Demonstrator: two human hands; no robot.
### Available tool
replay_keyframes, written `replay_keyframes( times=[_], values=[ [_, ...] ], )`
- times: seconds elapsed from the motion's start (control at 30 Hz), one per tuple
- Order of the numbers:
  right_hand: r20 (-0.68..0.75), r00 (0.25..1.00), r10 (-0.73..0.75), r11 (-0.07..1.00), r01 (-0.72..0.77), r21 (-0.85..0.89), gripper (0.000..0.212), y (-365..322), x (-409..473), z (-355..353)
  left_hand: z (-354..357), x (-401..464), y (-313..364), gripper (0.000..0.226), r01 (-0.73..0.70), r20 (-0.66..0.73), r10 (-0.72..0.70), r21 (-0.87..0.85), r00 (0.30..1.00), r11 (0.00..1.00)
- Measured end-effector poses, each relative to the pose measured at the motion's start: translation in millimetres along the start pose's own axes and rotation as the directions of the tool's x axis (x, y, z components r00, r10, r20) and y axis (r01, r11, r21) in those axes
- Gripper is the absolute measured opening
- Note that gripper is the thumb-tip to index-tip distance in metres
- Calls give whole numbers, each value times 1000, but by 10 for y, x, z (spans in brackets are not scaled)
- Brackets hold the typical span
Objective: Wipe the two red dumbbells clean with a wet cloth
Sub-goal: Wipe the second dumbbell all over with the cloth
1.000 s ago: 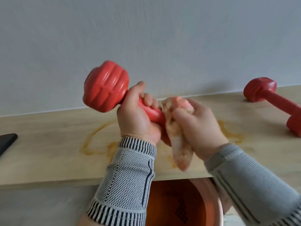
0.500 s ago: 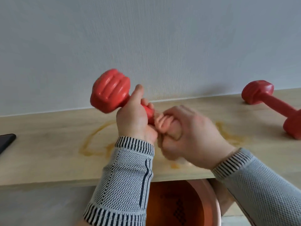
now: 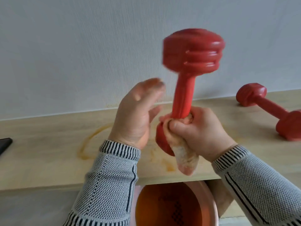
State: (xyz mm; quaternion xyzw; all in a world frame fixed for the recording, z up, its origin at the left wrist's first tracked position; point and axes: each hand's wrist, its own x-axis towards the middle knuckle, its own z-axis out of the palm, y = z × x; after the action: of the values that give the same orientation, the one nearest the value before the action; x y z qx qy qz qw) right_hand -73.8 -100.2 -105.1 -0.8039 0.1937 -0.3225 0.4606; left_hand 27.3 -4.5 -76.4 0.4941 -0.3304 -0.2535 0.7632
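Single head-worn wide-angle view, facing forward and down, close over the wooden shelf (image 3: 48, 144) (wall behind)

The right hand (image 3: 197, 131) grips a red dumbbell (image 3: 187, 82) upright by the low end of its handle, a pale wet cloth (image 3: 184, 158) bunched in the fist and hanging below it. Just beside it, the left hand (image 3: 138, 115) is spread, fingers apart, touching nothing. The second dumbbell (image 3: 270, 110) lies on the wooden shelf (image 3: 40, 147) well right of both hands, and an orange basin (image 3: 172, 206) sits below them.

Legible text/labels: none. Basin (image 3: 210, 199) below shelf edge: dark patterned mark inside, too blurred to read.
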Motion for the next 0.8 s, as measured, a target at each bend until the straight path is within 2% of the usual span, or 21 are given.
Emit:
replay_keyframes(
  times=[0.07,0.1,0.17,0.2,0.23,0.3,0.37,0.43,0.5,0.53,0.6,0.63,0.67,0.7,0.73,0.77,0.8],
  values=[
    [-26,997,74,962,-65,265,31,44,47,-73,-162,7,-165,16,217,-235,-199,53,951,975],
    [-27,994,110,907,-89,411,32,47,73,-116,-194,-18,-250,32,355,-238,-333,58,913,933],
    [14,990,141,749,-116,653,28,29,108,-189,-147,-107,-343,70,576,-60,-572,76,818,814],
    [36,990,138,696,-123,708,24,24,115,-215,-93,-142,-353,79,632,36,-636,73,771,771],
    [47,991,128,678,-122,725,23,24,115,-228,-34,-161,-353,84,663,118,-663,50,739,747],
    [47,994,94,712,-100,695,21,40,116,-208,48,-154,-334,85,675,236,-652,-24,721,737],
    [46,997,65,770,-79,634,22,52,112,-170,75,-145,-332,76,658,255,-624,-69,738,750],
    [55,997,59,786,-80,613,20,47,110,-143,69,-146,-387,65,607,214,-581,-83,786,790],
    [54,995,88,730,-101,676,19,29,115,-107,48,-120,-461,58,489,158,-474,-72,866,870],
    [41,992,122,690,-114,715,20,20,121,-81,53,-117,-463,58,384,125,-376,-43,918,922],
    [-6,970,241,595,-143,791,21,12,129,-20,54,-108,-498,64,83,90,-100,173,991,981],
    [-13,951,308,536,-162,829,22,13,125,0,62,-113,-522,69,-76,83,49,361,995,929],
    [0,930,366,475,-187,860,24,21,124,12,74,-123,-545,74,-172,78,154,509,985,843],
    [31,914,406,415,-214,884,28,33,120,17,87,-133,-555,77,-206,84,193,557,978,804],
    [66,901,428,371,-242,897,30,50,112,10,99,-139,-542,77,-194,86,175,515,981,835],
    [92,897,432,355,-263,897,31,74,108,-9,104,-132,-516,73,-120,76,98,393,992,912],
    [97,902,420,375,-270,887,29,94,108,-34,105,-119,-477,70,22,63,-36,216,997,976]
  ],
)
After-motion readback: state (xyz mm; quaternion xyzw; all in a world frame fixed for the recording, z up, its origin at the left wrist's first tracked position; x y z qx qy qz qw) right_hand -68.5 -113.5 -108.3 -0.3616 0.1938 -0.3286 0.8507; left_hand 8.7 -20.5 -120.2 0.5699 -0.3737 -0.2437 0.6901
